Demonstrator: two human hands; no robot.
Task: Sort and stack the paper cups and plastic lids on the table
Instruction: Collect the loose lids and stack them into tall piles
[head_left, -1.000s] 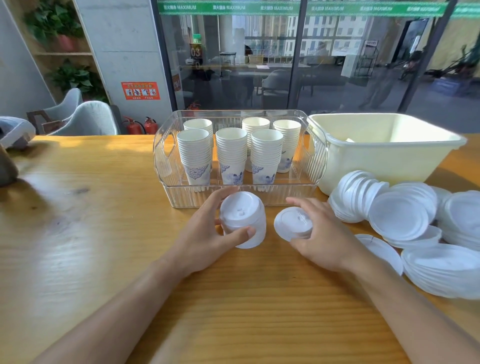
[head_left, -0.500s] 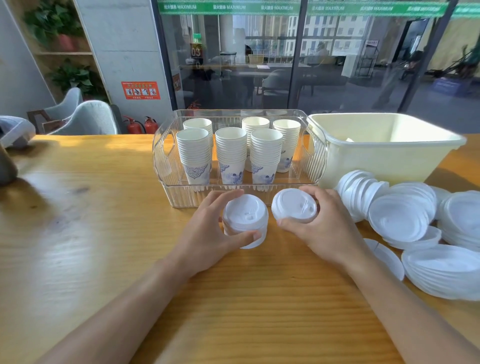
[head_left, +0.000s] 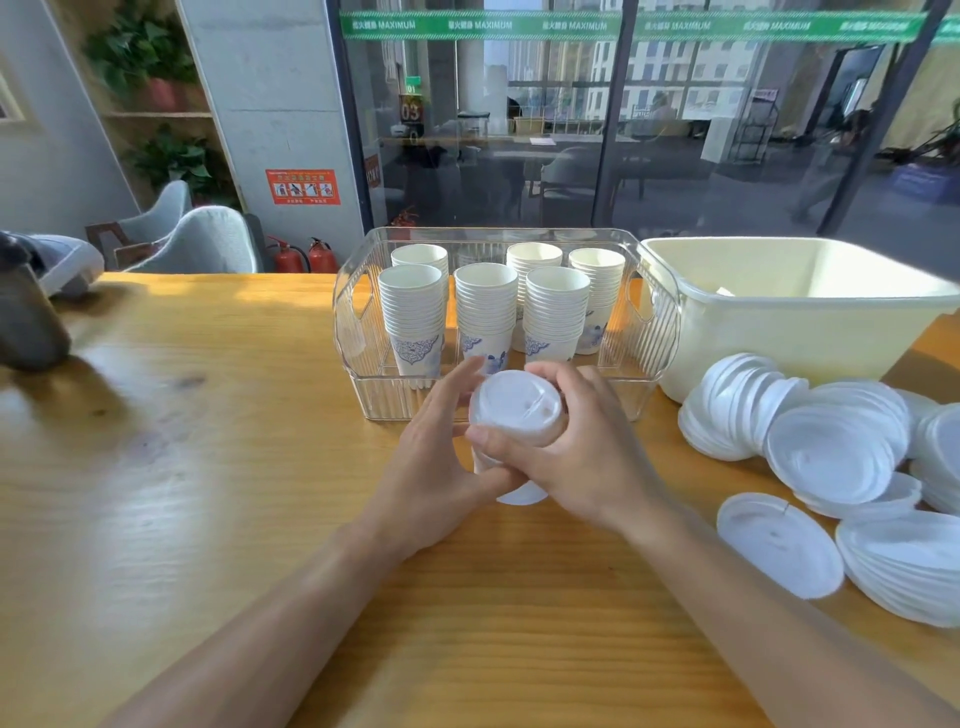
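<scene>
while both hands, left (head_left: 431, 467) and right (head_left: 576, 467), grip the lid stack (head_left: 517, 415), six paper cup stacks (head_left: 413, 312) fill the clear bin (head_left: 660, 332); cream tub (head_left: 800, 322) contents unclear; loose lids (head_left: 836, 452) on table (head_left: 208, 467)

2 bare forearms reach in, no sleeves showing; the hands (head_left: 519, 467) wear no gloves or rings.

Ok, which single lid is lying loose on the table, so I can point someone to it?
Start at the cream plastic tub on the right of the wooden table and come toward the camera past the leaning lid stacks. The loose lid lies flat in front of them, nearest the right forearm. Unlike its neighbours, it is alone, not nested in a stack.
</scene>
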